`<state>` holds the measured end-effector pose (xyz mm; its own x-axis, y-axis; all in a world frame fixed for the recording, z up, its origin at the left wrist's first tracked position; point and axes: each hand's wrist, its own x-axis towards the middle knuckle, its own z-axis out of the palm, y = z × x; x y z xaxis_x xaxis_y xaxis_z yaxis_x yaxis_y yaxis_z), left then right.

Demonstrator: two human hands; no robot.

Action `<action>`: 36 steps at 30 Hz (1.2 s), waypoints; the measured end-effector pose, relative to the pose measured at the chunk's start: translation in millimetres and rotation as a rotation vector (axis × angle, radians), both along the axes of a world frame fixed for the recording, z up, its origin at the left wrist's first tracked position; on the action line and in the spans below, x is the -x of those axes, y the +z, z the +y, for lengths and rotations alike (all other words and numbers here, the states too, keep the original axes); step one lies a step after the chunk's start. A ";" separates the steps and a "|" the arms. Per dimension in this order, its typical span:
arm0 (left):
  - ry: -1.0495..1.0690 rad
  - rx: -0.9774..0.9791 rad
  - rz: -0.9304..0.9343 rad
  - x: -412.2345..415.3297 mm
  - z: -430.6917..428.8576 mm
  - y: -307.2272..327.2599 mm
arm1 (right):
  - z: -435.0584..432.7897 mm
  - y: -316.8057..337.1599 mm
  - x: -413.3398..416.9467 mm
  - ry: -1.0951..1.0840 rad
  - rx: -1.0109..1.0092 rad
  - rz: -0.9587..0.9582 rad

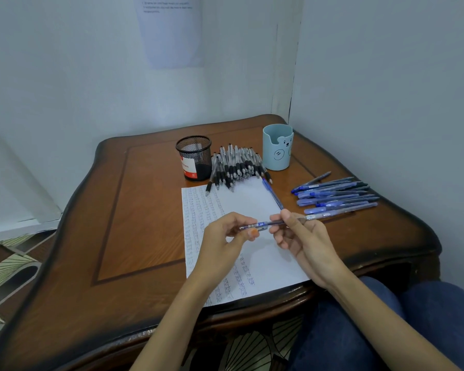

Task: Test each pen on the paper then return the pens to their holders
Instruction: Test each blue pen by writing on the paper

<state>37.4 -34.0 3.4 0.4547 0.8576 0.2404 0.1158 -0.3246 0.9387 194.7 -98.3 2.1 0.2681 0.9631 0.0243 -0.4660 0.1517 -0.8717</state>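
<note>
Gripping a blue pen (pixel 263 224) crosswise just above the paper (pixel 252 202), the person is working with both hands. The left hand (pixel 225 234) is pinching one end between thumb and fingertips, while the right hand (pixel 303 236) is curling its fingers round the barrel. That two-ended hold is probably serving to pull off or push on a cap; which, I cannot tell. Scribbles are filling the sheet's left part, so testing looks well under way. Black pens (pixel 236 167) are lying heaped between the mesh holder (pixel 194 156) and the teal cup (pixel 277 148). Blue pens (pixel 335 195) are lying in a row on the desk (pixel 145 210), near the right hand.
</note>
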 end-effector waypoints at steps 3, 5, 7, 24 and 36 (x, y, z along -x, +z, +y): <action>-0.019 -0.012 0.011 -5.6 3.8 2.7 | 0.2 0.2 -4.9 -0.005 0.005 0.019; -0.051 -0.009 0.015 -7.1 8.9 7.3 | 0.1 3.9 -12.8 0.001 0.033 -0.006; -0.085 0.001 0.022 -7.0 17.2 13.1 | -0.3 8.1 -24.9 0.009 0.044 -0.033; 0.119 -0.192 0.457 -7.8 55.6 -23.1 | 62.8 4.0 -64.1 -0.505 0.267 -1.243; 0.107 -0.345 0.529 -5.9 56.7 -30.4 | 91.2 -22.2 -60.9 -0.405 0.306 -1.389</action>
<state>43.3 22.8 -26.9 0.5034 0.8185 0.2770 0.5838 -0.5585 0.5893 255.5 -7.1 -20.1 0.4466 0.8448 0.2949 0.7774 -0.2032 -0.5953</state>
